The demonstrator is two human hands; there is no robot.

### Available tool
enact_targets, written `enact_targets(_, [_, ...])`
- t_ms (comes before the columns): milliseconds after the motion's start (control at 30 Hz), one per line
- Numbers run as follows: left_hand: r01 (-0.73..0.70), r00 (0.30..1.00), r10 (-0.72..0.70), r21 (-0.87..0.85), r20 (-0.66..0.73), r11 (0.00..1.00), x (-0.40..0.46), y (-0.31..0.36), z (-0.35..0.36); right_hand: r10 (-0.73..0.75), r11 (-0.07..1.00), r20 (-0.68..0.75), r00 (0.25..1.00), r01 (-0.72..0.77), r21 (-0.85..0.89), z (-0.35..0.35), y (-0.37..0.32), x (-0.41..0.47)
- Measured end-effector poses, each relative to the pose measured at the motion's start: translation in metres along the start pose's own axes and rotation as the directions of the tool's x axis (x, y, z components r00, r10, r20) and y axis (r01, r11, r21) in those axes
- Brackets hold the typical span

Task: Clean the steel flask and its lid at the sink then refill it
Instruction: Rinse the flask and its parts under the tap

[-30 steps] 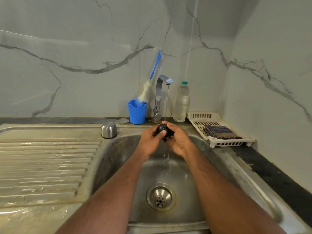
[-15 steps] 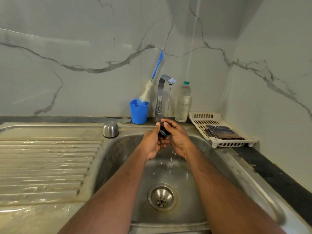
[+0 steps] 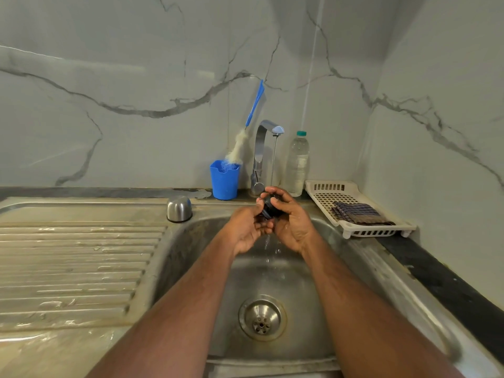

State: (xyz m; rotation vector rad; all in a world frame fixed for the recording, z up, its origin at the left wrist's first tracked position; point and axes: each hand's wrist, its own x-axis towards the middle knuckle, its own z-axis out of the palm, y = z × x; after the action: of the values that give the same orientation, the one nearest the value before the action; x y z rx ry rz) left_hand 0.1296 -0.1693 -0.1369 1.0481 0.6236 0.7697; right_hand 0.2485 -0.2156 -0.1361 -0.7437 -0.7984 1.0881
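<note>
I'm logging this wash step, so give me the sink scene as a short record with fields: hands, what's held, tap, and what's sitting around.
left hand: grips the black lid from the left
right hand: fingers curled over the lid
black lid: held under the tap, above the sink basin
tap: running, thin stream
steel cap: dome up, on the sink's rear rim
blue cup: holds a bottle brush
plastic bottle: upright, right of the tap
white tray: holds a folded cloth

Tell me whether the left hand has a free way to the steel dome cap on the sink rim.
Probably yes: nothing stands between the left hand and the steel dome cap, but it must first release the small black lid.
</note>
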Motion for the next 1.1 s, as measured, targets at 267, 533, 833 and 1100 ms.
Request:
enact_targets(267, [-0.370,0.829,0.560,0.755,0.005,0.542,0.006,-0.010,-0.004,-0.053,0.862,-0.373,0.926,-0.146,-0.485,0.017,0.015,0.013])
enact_targets(533, [-0.312,0.869,0.438,0.431,-0.232,0.847,0.007,-0.016,-0.009,0.079,0.884,-0.358,0.930,-0.231,-0.405,0.007,0.006,0.008])
enact_targets(833, [-0.191,0.956,0.256,0.357,-0.145,0.915,0.007,-0.025,-0.009,0.046,0.883,-0.359,0.932,-0.206,-0.422,0.006,0.010,0.009])
enact_targets(1100, [-0.332,0.870,0.491,0.689,-0.039,0.644,0.009,-0.024,-0.001,0.030,0.844,-0.280,0.959,-0.175,-0.507,0.007,0.014,0.011])
